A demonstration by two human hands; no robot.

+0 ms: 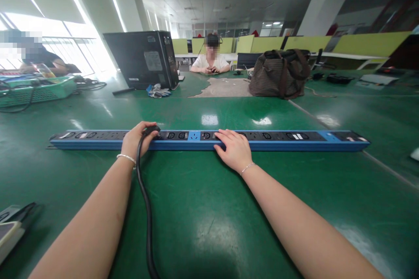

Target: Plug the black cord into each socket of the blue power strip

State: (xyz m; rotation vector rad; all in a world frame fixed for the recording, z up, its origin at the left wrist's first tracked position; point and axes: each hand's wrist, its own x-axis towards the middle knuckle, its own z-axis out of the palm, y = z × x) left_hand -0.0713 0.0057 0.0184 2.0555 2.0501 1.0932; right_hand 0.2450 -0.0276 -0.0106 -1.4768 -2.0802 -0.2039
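Observation:
A long blue and black power strip (194, 135) with rows of sockets lies across the green table in front of me. My left hand (135, 139) is closed around a black power plug (151, 130), held at the strip's top face left of its middle. From the plug a thick black cable (147, 209) runs down toward the table's near edge. Whether the plug sits in a socket, I cannot tell. My right hand (235, 148) rests on the strip right of its middle, fingers stretched over the top and thumb at the near side.
Beyond the strip stand a black computer case (144, 61), a pair of work gloves (159, 91) and a brown bag (278, 74). A green basket (39, 91) with cables is at far left. One person (211, 59) sits opposite, another (39, 54) at left. A pale device (9, 235) lies near left.

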